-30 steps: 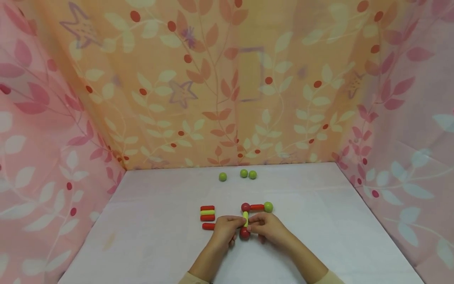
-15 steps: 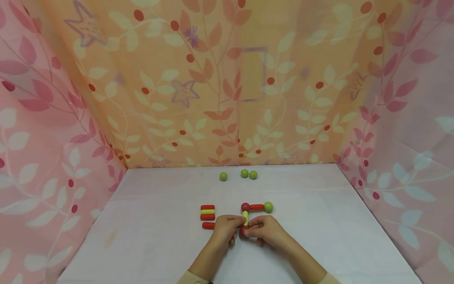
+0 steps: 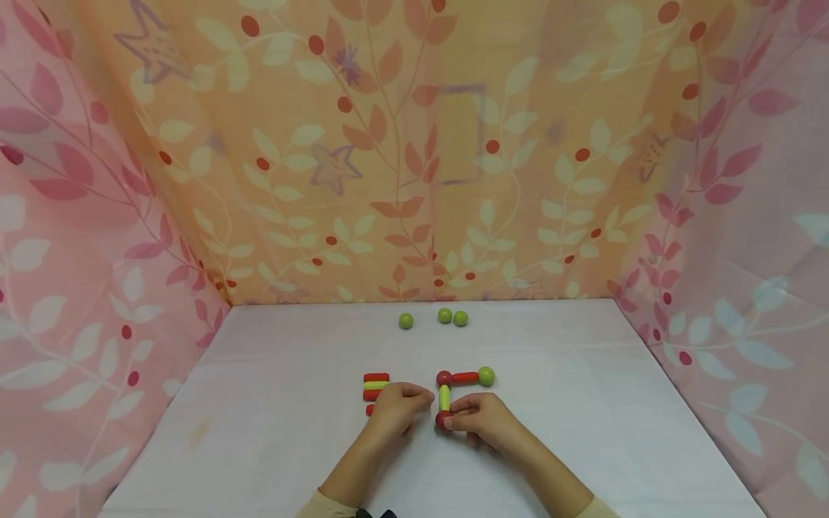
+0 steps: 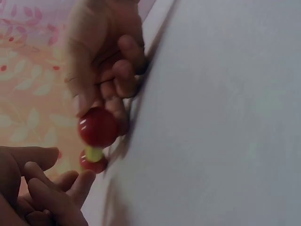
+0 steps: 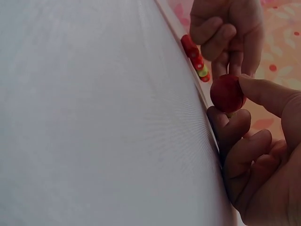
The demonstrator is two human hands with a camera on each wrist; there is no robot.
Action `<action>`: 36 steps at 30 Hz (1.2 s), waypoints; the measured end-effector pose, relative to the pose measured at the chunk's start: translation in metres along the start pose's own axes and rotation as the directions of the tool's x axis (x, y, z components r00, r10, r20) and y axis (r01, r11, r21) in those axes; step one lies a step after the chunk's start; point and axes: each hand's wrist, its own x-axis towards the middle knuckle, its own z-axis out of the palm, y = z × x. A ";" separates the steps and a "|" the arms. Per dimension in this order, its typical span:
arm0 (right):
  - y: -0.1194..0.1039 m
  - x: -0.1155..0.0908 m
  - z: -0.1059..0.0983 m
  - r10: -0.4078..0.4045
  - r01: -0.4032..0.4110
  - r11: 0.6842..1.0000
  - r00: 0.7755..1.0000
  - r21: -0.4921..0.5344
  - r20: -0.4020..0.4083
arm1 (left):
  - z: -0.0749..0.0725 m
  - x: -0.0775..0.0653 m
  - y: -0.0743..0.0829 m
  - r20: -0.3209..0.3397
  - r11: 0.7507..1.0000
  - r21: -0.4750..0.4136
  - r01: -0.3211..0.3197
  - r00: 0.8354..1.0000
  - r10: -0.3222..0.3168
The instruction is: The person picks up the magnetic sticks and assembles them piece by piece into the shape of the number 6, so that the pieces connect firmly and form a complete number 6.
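On the white tabletop lies a joined piece of toy balls and rods. Its near red ball [image 3: 443, 421] is pinched by my right hand [image 3: 488, 423], the thumb lying on the ball in the right wrist view. A yellow rod [image 3: 444, 398] runs from it to a far red ball [image 3: 444, 378]. From there a red rod [image 3: 465, 378] leads right to a green ball [image 3: 486, 375]. My left hand [image 3: 393, 413] hovers just left of the yellow rod, holding nothing, thumb and fingertips apart in the left wrist view.
Loose rods, a red one [image 3: 376, 377] and a yellow one [image 3: 376, 385] among them, lie left of the joined piece, partly behind my left hand. Three green balls [image 3: 444, 315] sit near the back edge. Patterned cloth [image 3: 337, 237] walls the table at back and sides.
My left hand has let go of the yellow rod and drawn back left, over the loose rods. The right hand's thumb has shifted onto the near red ball.
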 end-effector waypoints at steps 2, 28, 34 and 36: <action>0.000 -0.001 -0.001 0.007 -0.008 1.000 1.000 0.005 0.004 | -0.013 0.001 0.002 0.009 1.000 0.007 -0.021 1.000 0.021; 0.007 0.001 -0.004 0.005 -0.006 0.999 1.000 0.047 0.021 | -0.145 0.075 -0.033 0.218 0.942 0.212 -0.258 0.953 0.212; 0.006 0.001 -0.004 -0.005 0.004 0.999 1.000 0.050 0.025 | -0.146 0.085 -0.039 0.255 0.944 0.209 -0.257 0.946 0.202; 0.006 0.000 -0.004 -0.008 0.006 0.999 1.000 0.054 0.029 | -0.147 0.086 -0.039 0.273 0.942 0.202 -0.266 0.939 0.207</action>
